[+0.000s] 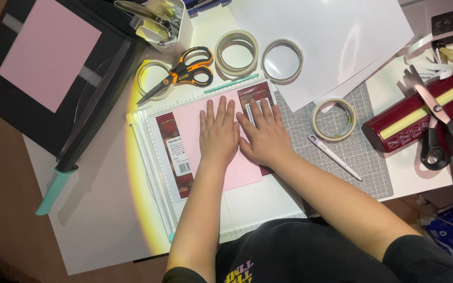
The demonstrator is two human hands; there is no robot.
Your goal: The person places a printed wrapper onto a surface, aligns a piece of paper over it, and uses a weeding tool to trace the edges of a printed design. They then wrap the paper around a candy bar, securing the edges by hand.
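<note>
Pink paper [187,123] at frame centre, pinned flat on white scoring board [150,152] by left hand [217,133] and right hand [263,137], fingers slightly spread, gripping nothing; orange scissors [182,73] above.

Craft desk, cutting mat [363,152], tape rolls [236,52], scissors [176,73], paper trimmer [148,152]

pink paper sheet [192,123] | flat, pressed under both palms | over dark-red printed wrapper [170,137] | on white scoring board [155,173]
</note>
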